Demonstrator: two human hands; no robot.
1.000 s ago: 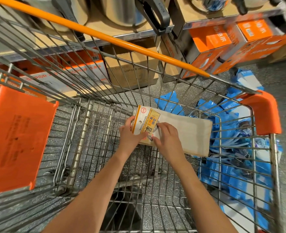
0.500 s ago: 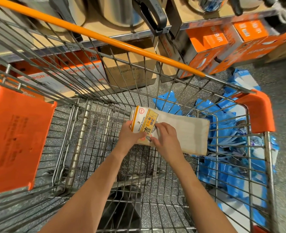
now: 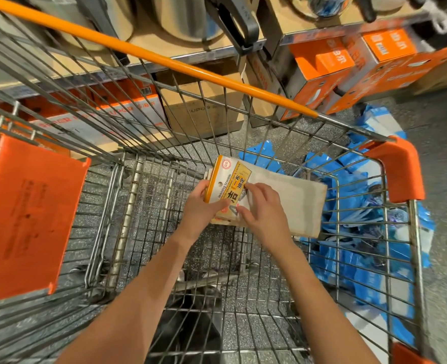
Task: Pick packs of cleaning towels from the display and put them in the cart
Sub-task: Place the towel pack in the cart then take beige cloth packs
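Speckled grey shop floor (image 3: 442, 158), shelving (image 3: 191, 57) behind with orange boxes (image 3: 319, 72) and brown carton (image 3: 204, 111); pots up top cut off by frame. Wire cart (image 3: 138, 232) with orange handle bar (image 3: 164, 59), orange flap (image 3: 25, 219) at left. Blue bags (image 3: 353, 232) heaped beyond right wall, contents blurred. Pack of cleaning towels (image 3: 277, 198) low inside cart basket, whether resting on mesh unclear. Left hand (image 3: 204, 206) grips label end; right hand (image 3: 261, 208) pinches label, 2 fingertips curled on it.
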